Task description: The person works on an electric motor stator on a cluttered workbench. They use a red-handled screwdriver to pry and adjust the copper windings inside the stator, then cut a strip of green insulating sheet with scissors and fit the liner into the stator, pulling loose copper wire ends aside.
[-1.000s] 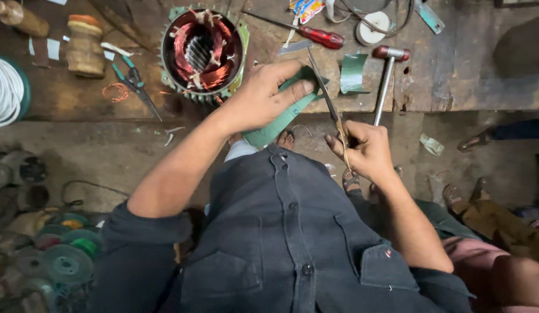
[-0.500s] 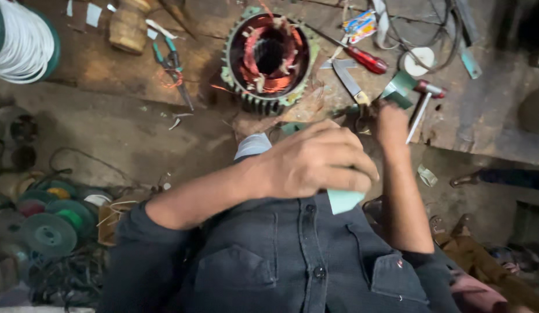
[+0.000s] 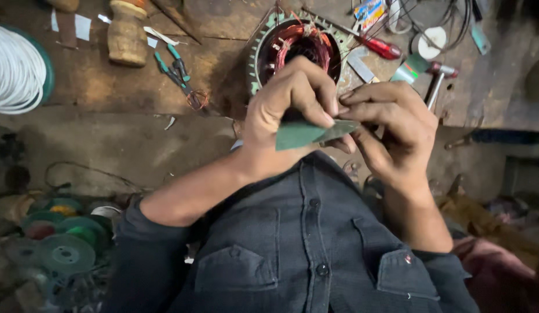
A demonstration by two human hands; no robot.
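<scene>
Both hands meet close in front of the dark shirt (image 3: 315, 249). The left hand (image 3: 292, 110) pinches the green paper (image 3: 307, 134) from above, fingers pressed together on it. The right hand (image 3: 391, 130) pinches the paper's pointed end at 3 o'clock. The paper's long side runs from 9 to 3 o'clock between them. Farther off, at 12 o'clock, the motor ring (image 3: 269, 43) lies on the worktop (image 3: 223, 23), with the screwdriver (image 3: 379, 46) and hammer (image 3: 437, 78) at 2 o'clock.

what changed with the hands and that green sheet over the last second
The right hand came in beside the left hand; both now pinch the thin green paper sheet close to the chest. Earlier the right held a thin tool apart. The copper-wound motor stator stayed on the bench.
</scene>
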